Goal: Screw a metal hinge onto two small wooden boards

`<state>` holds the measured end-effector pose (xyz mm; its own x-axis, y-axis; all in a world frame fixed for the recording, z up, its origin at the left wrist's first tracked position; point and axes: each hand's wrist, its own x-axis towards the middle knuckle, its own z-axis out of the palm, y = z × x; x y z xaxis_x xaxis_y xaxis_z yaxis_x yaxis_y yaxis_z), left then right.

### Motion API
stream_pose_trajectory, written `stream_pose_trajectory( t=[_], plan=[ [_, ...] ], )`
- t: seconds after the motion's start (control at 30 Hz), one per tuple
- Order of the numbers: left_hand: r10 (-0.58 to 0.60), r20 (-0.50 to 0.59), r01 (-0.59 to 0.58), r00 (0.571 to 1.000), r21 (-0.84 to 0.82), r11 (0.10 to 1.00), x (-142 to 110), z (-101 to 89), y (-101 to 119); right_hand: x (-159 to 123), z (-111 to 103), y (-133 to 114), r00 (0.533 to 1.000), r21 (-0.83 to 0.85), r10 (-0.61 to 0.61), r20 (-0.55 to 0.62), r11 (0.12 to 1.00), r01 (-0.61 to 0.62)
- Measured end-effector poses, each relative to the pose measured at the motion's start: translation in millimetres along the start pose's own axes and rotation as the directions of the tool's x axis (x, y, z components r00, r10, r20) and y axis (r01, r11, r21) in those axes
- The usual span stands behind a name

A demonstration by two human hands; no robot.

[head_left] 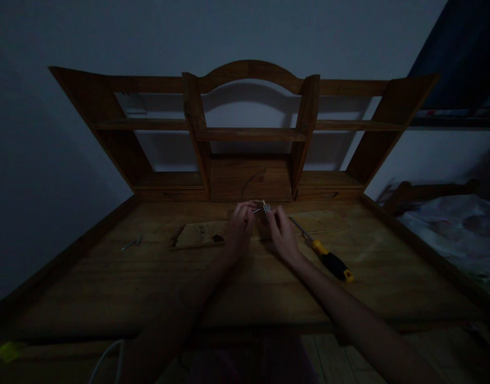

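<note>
My left hand (240, 224) is raised over the middle of the wooden desk, its fingers pinched round a thin shiny metal pin (256, 210), perhaps a screw. Close beside it, my right hand (282, 232) pinches a small light-coloured metal piece (267, 208) between thumb and fingertips. Dim light and small size keep me from telling its exact kind, or whether the two pieces touch. Beneath the hands lies a long, thin wooden strip (200, 233) with a ragged, dark-stained left end. To the right of my right hand rests a screwdriver (328, 258) with a yellow and black handle.
Two small metal screws or bolts (131, 244) lie on the desk (149, 288) at the left. A wooden shelf unit (250, 134) rises along the back edge, against the wall. Raised rims border both desk sides. At the right is a bed with pale bedding (456, 224).
</note>
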<state>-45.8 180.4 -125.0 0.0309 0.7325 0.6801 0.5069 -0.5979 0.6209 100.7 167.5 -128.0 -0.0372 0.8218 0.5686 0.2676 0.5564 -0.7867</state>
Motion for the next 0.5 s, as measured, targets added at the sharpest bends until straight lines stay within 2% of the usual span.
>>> stream_pose_trajectory(
  t=[0.13,0.27,0.4,0.47,0.5],
  plan=[
    [-0.003,-0.005,0.003,1.0,-0.027,1.0,1,-0.1,-1,1,0,0,0.999,0.093,0.039,-0.025,0.995,-0.037],
    [0.03,-0.006,-0.03,1.0,-0.02,0.999,-2,4.5,-4,4,6,7,0.989,0.297,0.138,-0.047,0.948,-0.118],
    [0.083,0.021,-0.084,0.996,0.02,0.996,2,8.7,-8,10,10,24,0.952,0.545,0.301,-0.055,0.808,-0.224],
    [0.115,-0.005,-0.114,0.993,0.061,0.992,14,-1.3,-16,14,9,32,0.924,0.627,0.379,-0.049,0.732,-0.267],
    [0.126,-0.023,-0.123,0.992,0.094,0.988,22,-12.3,-23,15,8,35,0.91,0.659,0.412,-0.043,0.696,-0.283]
  ],
)
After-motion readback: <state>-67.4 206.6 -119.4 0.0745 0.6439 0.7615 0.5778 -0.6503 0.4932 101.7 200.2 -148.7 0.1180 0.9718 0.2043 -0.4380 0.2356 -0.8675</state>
